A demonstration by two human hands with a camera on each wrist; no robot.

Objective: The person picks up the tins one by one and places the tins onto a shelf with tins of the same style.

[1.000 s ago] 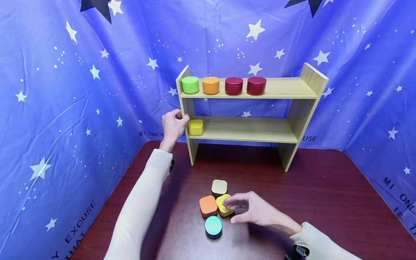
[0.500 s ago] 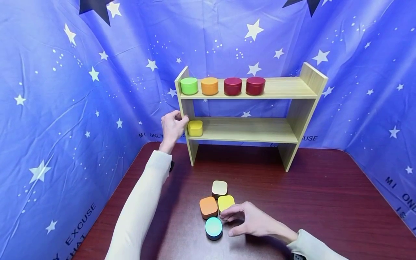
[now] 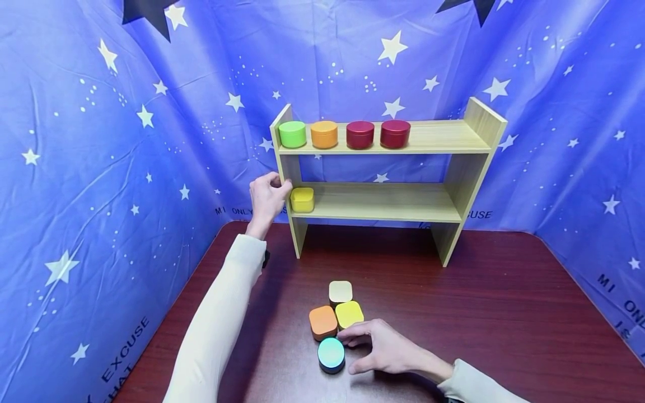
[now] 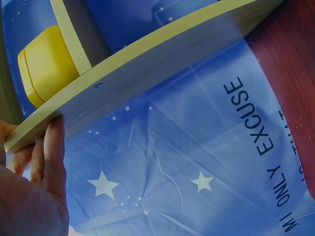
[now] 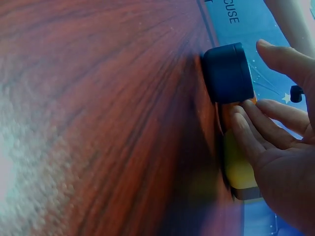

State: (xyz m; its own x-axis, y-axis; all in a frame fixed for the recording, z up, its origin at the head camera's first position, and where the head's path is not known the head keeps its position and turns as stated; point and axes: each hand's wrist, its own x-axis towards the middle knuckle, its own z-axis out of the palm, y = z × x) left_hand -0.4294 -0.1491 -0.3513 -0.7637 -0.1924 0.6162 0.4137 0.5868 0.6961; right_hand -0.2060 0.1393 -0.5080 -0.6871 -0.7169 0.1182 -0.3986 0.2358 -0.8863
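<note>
My left hand (image 3: 269,198) pinches the left side panel of a small wooden shelf (image 3: 383,200). In the left wrist view its fingers (image 4: 53,152) lie against the panel's outer face. A square yellow tin (image 3: 302,200) stands just inside that panel on the lower board. Low over the table, my right hand (image 3: 385,347) is beside a round blue tin (image 3: 331,354), thumb and fingers apart with nothing between them. The right wrist view has the fingertips close to the dark side of the blue tin (image 5: 227,73). Square orange (image 3: 323,321), yellow (image 3: 349,314) and cream (image 3: 340,291) tins cluster behind it.
Along the top board stand round tins: green (image 3: 293,134), orange (image 3: 324,134) and two dark red ones (image 3: 360,135). The shelf stands at the back of a dark red wooden table (image 3: 504,302). Blue star-printed cloth (image 3: 201,112) hangs behind and at both sides.
My right hand has moved from over the square yellow tin toward the front, to the round blue tin. The left hand keeps its place at the shelf panel.
</note>
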